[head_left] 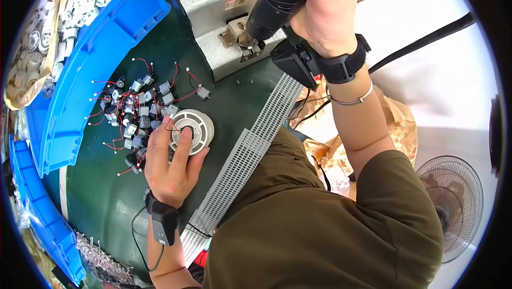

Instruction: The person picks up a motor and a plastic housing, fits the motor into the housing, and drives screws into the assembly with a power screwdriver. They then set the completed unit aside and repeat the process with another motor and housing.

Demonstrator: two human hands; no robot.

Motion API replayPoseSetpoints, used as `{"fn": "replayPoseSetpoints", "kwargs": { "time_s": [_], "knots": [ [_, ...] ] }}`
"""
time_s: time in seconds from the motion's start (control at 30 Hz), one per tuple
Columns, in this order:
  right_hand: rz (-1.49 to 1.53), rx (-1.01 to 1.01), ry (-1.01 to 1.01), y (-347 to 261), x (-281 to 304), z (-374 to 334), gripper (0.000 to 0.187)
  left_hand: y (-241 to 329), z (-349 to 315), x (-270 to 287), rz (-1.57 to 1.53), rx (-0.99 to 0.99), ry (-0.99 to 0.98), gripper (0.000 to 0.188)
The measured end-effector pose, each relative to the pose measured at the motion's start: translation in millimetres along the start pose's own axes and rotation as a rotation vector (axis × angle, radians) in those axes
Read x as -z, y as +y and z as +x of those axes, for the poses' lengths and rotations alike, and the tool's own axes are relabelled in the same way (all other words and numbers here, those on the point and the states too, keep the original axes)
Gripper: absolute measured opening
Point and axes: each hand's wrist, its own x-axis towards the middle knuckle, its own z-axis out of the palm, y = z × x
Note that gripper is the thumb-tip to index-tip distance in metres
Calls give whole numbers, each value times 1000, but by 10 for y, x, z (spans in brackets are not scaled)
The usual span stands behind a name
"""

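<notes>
My right hand point(328, 14), raised at the top, is wrapped round a black electric screwdriver point(278, 5). Its lower end points down at the metal pickup block point(249, 47) on the front of a grey screw-feeding machine point(217, 10); the tip is hard to make out. My left hand point(169, 174) steadies a round white plastic housing point(207, 129) on the green mat, thumb at its near edge and a finger pressed on its dark centre. Thin wires show by those fingertips. Just beyond lie several small silver motors point(143, 111) with red and black leads.
Blue bins point(88, 70) line the left, beside a box of white plastic parts point(34, 59). A perforated white strip point(240, 155) runs along the table's near edge. Two small screws point(245, 81) lie near the machine. Brown paper point(397, 121) and a fan point(453, 203) are on the right.
</notes>
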Motion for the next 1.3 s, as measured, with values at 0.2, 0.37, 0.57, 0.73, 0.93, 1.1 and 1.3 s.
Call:
{"fn": "replayPoseSetpoints", "kwargs": {
  "time_s": [0.2, 0.37, 0.57, 0.73, 0.93, 1.1, 1.3],
  "knots": [
    [72, -221, 145, -49, -82, -71, 35, -17, -16, 3, -5, 2, 9, 53],
    [130, 41, -31, 77, -18, -53, 36, -21, -7, -6, -16, 2, 21, 52],
    [227, 4, -106, 71, -4, -84, 39, -8, 6, 10, -14, 14, 32, 50],
    [161, -401, 174, -319, -348, -258, 50, -15, 27, -7, -104, 53, 52, 45],
    [289, -230, -239, -252, -631, -40, 53, 9, 55, 4, -126, 71, 74, 42],
    [481, -543, -117, -357, -919, -158, 52, 36, 69, 3, -117, 85, 99, 42],
    [421, -539, -164, -224, -926, -170, 53, 21, 58, -7, -115, 76, 118, 40]
  ]
}}
